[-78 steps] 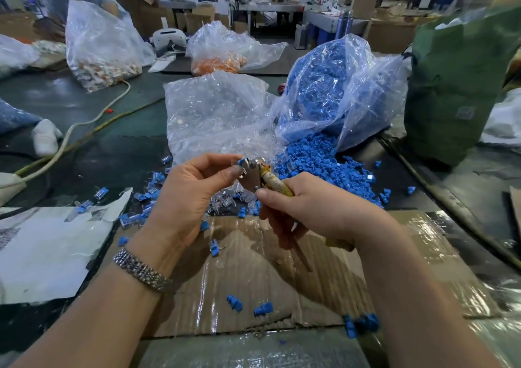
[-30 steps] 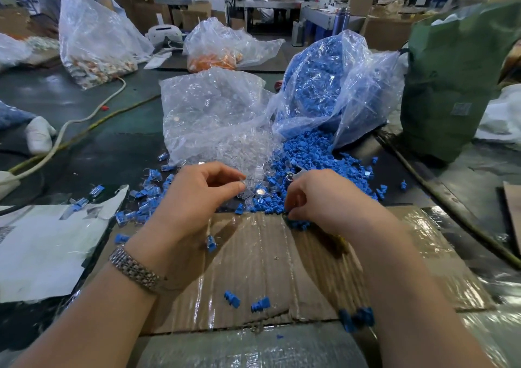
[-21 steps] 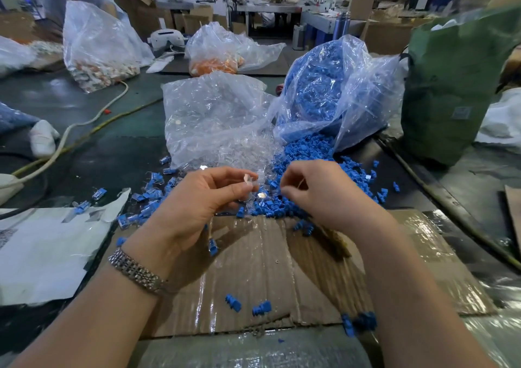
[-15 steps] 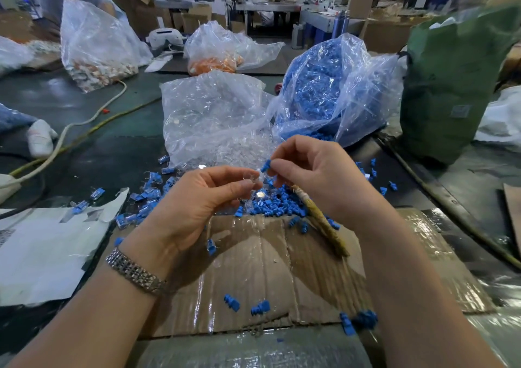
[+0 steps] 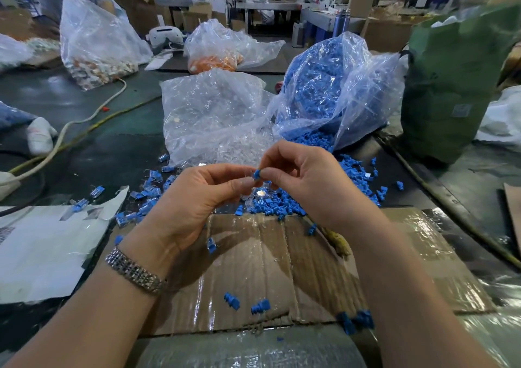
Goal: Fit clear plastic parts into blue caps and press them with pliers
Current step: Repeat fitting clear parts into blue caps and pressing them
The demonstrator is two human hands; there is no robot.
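Hands meet at the centre of my view above the taped cardboard sheet (image 5: 282,255): my right hand (image 5: 307,181) pinches a blue cap (image 5: 256,174) between thumb and forefinger, and my left hand (image 5: 197,198), fingers curled, pinches something against it that I cannot make out. Loose blue caps (image 5: 282,207) lie heaped just beyond, toward twelve o'clock, spilling from the blue-filled bag (image 5: 332,91) at one o'clock, with the bag of clear parts (image 5: 214,114) at eleven. Pliers handle (image 5: 337,240) pokes out beneath my right wrist at four o'clock.
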